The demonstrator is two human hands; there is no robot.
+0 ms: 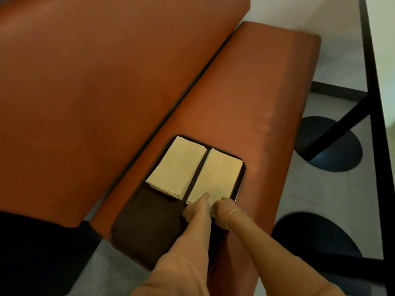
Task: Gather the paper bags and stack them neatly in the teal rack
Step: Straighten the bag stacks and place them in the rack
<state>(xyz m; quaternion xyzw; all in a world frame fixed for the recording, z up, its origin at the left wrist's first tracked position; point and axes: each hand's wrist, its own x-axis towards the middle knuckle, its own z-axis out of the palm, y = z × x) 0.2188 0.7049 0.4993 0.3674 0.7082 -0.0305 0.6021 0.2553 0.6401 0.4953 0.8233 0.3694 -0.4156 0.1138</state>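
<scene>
Head view: two paper bag stacks (192,169), two hands (210,207).

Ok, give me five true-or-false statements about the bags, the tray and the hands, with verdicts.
1. Two stacks of paper bags lie in the tray. True: left stack and right stack sit side by side in the dark tray.
2. The tray rests on the floor. False: it sits on the orange bench seat.
3. Both hands are at the right stack. True: left hand and right hand meet at its near end.
4. The left wrist wears a bracelet. False: the bracelet is on the right wrist.
5. The stacks overlap. False: a dark gap separates them.
</scene>
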